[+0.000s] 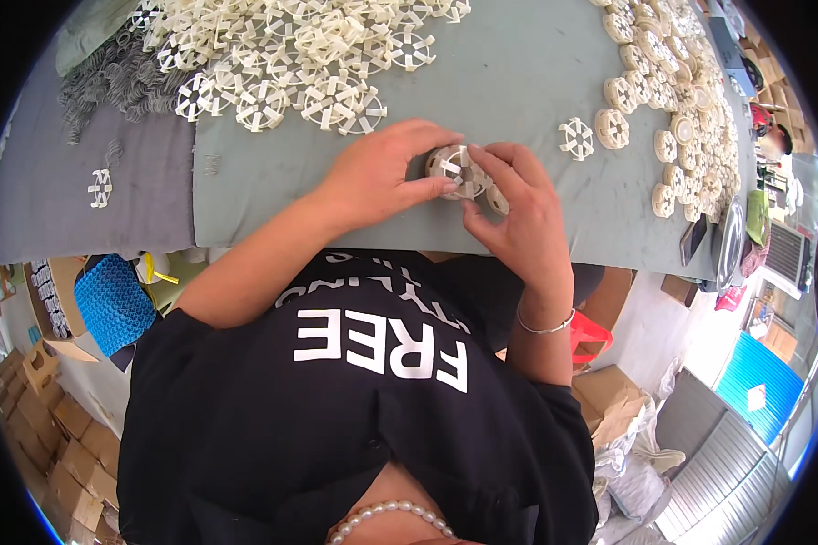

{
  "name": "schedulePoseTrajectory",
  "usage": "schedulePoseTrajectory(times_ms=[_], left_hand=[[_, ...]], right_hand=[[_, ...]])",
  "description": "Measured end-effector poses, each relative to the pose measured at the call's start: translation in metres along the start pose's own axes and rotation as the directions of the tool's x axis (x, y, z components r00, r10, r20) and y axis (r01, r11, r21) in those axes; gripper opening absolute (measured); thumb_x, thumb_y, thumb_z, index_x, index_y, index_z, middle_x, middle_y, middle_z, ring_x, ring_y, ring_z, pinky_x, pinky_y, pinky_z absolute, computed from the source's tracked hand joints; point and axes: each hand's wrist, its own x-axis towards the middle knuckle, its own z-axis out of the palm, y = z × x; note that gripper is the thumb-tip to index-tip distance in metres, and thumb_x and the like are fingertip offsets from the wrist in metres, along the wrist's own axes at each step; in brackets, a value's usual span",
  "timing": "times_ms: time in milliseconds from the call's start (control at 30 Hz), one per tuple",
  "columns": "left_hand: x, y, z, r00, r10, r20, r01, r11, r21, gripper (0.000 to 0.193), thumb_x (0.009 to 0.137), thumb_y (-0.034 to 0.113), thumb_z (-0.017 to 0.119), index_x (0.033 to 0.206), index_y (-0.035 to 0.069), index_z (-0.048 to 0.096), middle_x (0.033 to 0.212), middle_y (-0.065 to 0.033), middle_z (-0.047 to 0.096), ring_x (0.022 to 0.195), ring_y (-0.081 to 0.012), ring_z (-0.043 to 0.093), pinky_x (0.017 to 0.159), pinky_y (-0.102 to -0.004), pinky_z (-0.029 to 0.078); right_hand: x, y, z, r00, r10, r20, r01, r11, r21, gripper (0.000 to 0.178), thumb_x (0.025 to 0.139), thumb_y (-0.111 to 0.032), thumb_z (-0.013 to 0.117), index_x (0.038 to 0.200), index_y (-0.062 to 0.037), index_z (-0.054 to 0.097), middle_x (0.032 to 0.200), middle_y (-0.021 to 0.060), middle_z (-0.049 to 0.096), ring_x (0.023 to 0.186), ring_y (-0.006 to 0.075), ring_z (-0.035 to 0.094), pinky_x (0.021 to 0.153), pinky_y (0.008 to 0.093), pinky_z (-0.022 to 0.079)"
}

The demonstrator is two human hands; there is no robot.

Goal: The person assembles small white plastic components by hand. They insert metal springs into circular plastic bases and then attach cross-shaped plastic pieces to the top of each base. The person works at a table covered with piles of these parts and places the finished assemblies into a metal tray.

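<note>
Brown cardboard boxes stacked lower left; another box lower right.

Left hand and right hand apparently pinch one cream spoked wheel.

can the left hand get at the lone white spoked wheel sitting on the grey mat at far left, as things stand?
Probably yes, once freed. The left hand is busy gripping the round wheel part with the right hand. The lone spoked wheel lies in the open on the grey mat, nothing between, though it looks like a long sideways stretch.
</note>
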Motion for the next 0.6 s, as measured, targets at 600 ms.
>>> schedulePoseTrajectory(times_ms=[600], left_hand=[[-0.007, 0.019, 0.017, 0.984, 0.009, -0.177, -0.003, 1.0, 0.031, 0.053, 0.084, 0.024, 0.082, 0.133, 0.011, 0.066, 0.125, -0.005, 0.063, 0.064, -0.0128, 0.053, 0.062, -0.0285, 0.048]], right_hand=[[0.031, 0.082, -0.042, 0.923, -0.077, -0.378, -0.05, 0.948, -0.315, 0.059, 0.079, -0.031, 0.085, 0.131, -0.0086, 0.067, 0.122, 0.0132, 0.068, 0.114, 0.033, 0.063, 0.098, 0.0472, 0.051]])
